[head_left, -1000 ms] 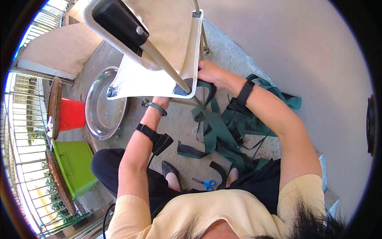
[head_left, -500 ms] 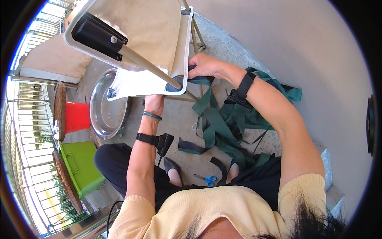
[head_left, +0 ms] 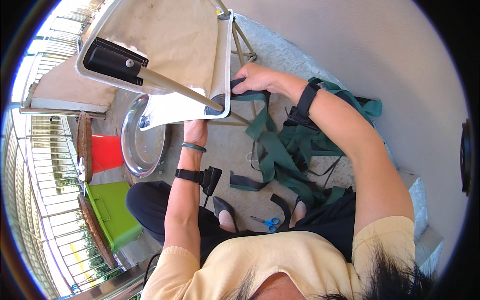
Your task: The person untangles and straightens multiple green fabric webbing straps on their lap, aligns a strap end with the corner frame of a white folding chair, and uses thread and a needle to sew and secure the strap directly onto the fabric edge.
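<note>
The right hand pinched flat green webbing, the cream fabric chair just leftward. Whether the left hand was closed couldn't be told.

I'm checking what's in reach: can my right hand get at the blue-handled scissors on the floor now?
Probably not as things stand: your right hand has the green strap in its grip. The scissors themselves lie uncovered between your shoes.
</note>
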### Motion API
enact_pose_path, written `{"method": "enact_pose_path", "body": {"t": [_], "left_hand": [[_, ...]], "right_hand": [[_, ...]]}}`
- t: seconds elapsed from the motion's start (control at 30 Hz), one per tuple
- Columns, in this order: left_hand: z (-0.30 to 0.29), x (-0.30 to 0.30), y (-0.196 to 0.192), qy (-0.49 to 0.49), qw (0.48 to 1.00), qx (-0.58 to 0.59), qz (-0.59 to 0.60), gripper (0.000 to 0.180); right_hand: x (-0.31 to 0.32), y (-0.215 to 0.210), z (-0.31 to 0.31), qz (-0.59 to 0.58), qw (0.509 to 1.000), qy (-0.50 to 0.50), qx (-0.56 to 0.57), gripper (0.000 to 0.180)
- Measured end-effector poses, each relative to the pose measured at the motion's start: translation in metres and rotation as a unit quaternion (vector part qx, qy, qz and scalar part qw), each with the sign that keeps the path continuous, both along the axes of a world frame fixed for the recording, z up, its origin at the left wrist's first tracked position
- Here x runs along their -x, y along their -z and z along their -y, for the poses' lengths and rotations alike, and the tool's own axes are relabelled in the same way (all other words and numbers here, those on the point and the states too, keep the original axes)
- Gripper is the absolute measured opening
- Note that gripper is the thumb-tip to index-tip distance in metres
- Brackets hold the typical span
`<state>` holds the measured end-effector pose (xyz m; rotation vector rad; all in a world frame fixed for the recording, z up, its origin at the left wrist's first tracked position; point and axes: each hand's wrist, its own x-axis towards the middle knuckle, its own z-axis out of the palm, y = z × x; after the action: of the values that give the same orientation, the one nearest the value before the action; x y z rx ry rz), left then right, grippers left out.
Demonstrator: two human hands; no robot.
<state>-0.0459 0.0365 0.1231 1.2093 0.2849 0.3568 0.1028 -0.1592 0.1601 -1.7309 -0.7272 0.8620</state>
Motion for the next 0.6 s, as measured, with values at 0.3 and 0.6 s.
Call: {"method": "enact_pose_path", "body": {"t": [0.3,0.6], "left_hand": [[0.013,0.023,0.008,-0.121,0.975,-0.162,-0.091,0.012],[0.102,0.068,-0.006,0.041,0.984,-0.161,-0.064,0.041]], "right_hand": [[-0.009,0.017,0.069,-0.256,0.965,-0.036,-0.040,0.018],[0.044,0.012,0.106,-0.442,0.887,-0.124,-0.058,0.027]]}}
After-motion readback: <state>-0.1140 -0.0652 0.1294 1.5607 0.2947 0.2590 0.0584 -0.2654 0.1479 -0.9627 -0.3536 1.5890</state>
